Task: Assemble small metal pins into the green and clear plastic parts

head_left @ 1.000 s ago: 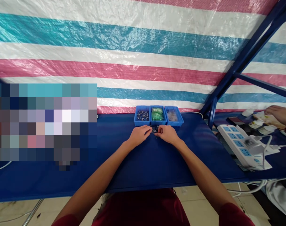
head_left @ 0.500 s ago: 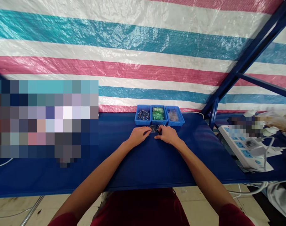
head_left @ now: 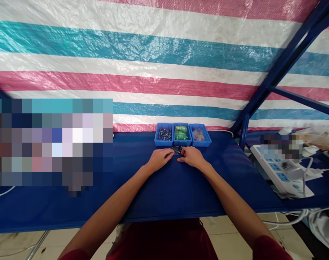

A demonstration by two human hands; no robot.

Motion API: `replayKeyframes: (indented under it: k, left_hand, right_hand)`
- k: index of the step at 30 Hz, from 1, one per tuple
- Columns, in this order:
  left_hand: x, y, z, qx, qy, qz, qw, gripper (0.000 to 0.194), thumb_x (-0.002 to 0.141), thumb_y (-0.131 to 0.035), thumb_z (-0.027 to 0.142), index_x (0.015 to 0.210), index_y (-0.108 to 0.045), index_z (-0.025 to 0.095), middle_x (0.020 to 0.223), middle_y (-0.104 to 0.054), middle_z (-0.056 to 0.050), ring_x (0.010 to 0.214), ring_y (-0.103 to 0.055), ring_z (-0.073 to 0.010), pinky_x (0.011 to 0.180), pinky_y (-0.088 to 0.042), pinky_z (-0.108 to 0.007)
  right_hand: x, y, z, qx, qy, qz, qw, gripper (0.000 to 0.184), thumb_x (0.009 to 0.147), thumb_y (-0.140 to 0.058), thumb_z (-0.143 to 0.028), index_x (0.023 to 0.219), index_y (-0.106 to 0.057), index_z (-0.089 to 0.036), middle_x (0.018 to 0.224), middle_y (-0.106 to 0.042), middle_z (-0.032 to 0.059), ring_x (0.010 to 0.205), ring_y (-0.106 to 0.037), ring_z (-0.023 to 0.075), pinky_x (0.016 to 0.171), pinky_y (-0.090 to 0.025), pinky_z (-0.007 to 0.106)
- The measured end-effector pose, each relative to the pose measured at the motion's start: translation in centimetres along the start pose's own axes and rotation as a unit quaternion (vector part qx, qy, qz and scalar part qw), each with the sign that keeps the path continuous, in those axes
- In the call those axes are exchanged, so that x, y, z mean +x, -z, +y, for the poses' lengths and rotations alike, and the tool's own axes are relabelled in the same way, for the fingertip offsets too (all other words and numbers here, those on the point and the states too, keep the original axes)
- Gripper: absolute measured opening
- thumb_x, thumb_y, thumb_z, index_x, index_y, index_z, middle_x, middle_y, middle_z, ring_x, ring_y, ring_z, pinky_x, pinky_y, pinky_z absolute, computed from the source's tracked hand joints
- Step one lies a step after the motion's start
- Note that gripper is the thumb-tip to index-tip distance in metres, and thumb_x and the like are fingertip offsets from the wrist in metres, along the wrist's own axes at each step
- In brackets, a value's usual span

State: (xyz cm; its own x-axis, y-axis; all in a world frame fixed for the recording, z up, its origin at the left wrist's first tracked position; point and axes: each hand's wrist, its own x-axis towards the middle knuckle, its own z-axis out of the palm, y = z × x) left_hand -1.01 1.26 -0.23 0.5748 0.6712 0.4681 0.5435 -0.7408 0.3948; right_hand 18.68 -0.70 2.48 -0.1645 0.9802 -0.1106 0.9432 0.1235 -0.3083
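Between my hands a small pile of thin, shiny metal pieces, like screws or rivets, lies on the blue table. My left hand is at the pile's left side, thumb and fingertips pinched together; what they hold is too small to make out. On the other side my right hand has its fingers curled in at the pile, with the tips partly hidden, and I cannot make out what is in them. Just behind stand a blue bin of similar metal pieces, a bin with green packets and a bin with clear plastic bags.
A white power strip with plugs and cables lies on the right, near a blue metal frame post. A striped tarp hangs behind the table. The left side is blurred out.
The whole view has shifted slightly downward in the picture. Both hands stay at the pile, with only small finger movements.
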Motion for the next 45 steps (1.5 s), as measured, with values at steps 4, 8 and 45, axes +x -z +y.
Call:
replayKeyframes:
  k: [4, 8, 45]
  left_hand:
    - [-0.04, -0.04, 0.08, -0.005, 0.000, 0.001, 1.000, 0.024, 0.093, -0.046, 0.027, 0.092, -0.068, 0.019, 0.092, -0.073, -0.002, 0.070, -0.065, -0.0124, 0.067, -0.046, -0.021]
    - [-0.09, -0.01, 0.21, -0.010, -0.001, -0.002, 1.000, 0.023, 0.093, -0.046, 0.027, 0.092, -0.067, 0.018, 0.089, -0.073, -0.002, 0.071, -0.065, -0.0126, 0.067, -0.046, -0.021]
    - [-0.09, 0.08, 0.30, -0.020, 0.003, 0.001, 1.000, 0.023, 0.093, -0.046, 0.027, 0.091, -0.067, 0.019, 0.085, -0.072, -0.001, 0.065, -0.063, -0.0111, 0.065, -0.045, -0.021]
  right_hand:
    - [-0.03, 0.03, -0.04, 0.002, -0.002, -0.005, 1.000, 0.029, 0.074, -0.070, -0.046, 0.085, -0.063, -0.020, 0.090, -0.068, 0.0050, 0.085, -0.061, 0.0208, 0.062, -0.035, 0.025]
    - [0.01, -0.10, 0.07, 0.006, 0.000, 0.000, 1.000, 0.027, 0.074, -0.071, -0.044, 0.083, -0.063, -0.020, 0.088, -0.068, 0.0047, 0.084, -0.061, 0.0205, 0.061, -0.035, 0.025]
    - [0.03, 0.22, 0.68, 0.026, 0.069, -0.025, 0.997, 0.006, 0.079, -0.065, -0.023, 0.074, -0.065, -0.020, 0.080, -0.068, 0.0018, 0.078, -0.061, 0.0166, 0.061, -0.034, 0.024]
